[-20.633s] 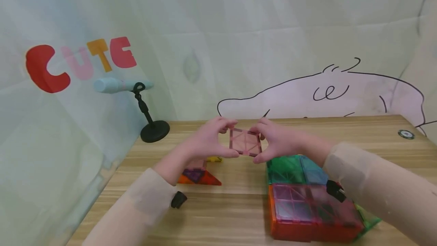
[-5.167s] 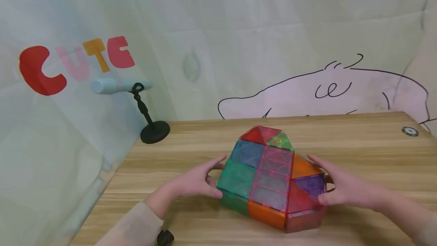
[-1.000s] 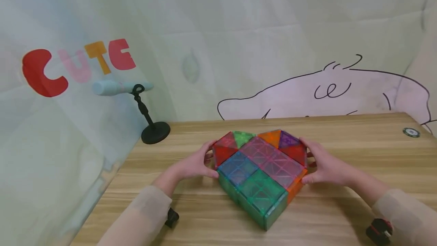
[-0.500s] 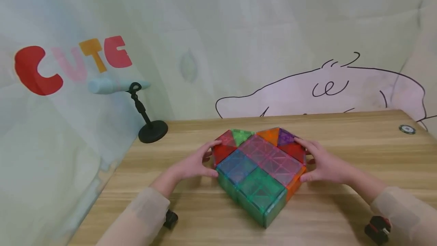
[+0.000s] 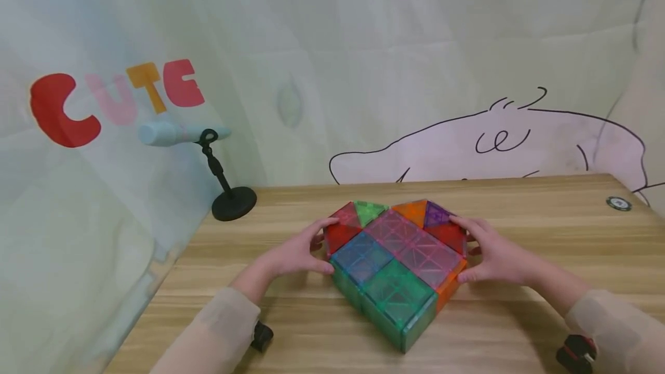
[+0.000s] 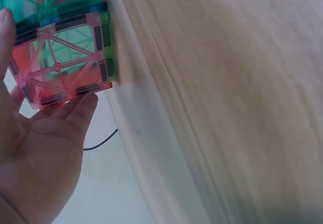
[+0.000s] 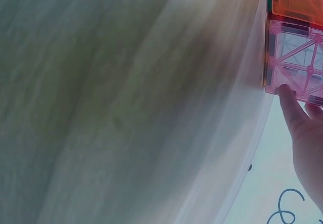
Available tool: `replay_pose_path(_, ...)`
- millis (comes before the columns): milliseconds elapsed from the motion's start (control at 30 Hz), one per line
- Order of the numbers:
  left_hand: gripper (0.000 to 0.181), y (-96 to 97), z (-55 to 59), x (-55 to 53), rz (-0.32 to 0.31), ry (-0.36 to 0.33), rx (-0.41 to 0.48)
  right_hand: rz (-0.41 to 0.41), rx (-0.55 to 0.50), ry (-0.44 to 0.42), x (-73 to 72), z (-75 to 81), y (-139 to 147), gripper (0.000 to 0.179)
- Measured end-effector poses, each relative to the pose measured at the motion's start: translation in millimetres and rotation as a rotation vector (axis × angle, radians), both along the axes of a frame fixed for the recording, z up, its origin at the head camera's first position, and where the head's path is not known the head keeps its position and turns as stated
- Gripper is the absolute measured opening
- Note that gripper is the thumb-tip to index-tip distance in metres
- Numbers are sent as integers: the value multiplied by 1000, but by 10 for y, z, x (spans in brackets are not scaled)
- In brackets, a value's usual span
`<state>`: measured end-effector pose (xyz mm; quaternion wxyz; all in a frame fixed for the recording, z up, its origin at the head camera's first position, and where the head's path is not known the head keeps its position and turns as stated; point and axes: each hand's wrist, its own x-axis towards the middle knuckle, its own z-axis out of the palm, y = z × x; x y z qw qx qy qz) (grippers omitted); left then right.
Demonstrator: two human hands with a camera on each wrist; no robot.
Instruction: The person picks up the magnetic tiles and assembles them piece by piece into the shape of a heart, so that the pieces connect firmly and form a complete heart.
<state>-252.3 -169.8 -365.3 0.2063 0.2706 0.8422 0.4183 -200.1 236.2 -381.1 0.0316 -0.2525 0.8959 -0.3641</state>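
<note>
A heart-shaped block of translucent magnetic tiles (image 5: 397, 241) lies flat on the table between both hands, its point toward me. Green, blue and pink squares form its top, with smaller triangles at the two far lobes. My left hand (image 5: 301, 253) grips the left lobe, index finger over the red tiles and thumb at the green side. On the opposite lobe, my right hand (image 5: 499, 255) holds on in the same way, thumb by the orange side. The left wrist view shows fingers along a pink side tile (image 6: 75, 57); a fingertip touches another pink tile (image 7: 292, 57) in the right wrist view.
A black stand (image 5: 234, 203) carrying a pale blue bottle-shaped object (image 5: 168, 133) is at the table's back left. A round chip (image 5: 619, 204) lies near the back right corner. A printed cloth (image 5: 291, 45) hangs behind the wooden table (image 5: 291, 333).
Earlier both hands held a pink square tile above the table. Later the heart has been turned so its point faces me. Within the last second, index fingers came onto its top; the heart stays put.
</note>
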Motion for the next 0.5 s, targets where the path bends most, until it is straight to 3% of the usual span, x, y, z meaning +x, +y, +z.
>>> replay_pose_path(500, 88, 21, 14, 4, 1, 30, -8, 7, -8, -5, 14, -5, 10, 104)
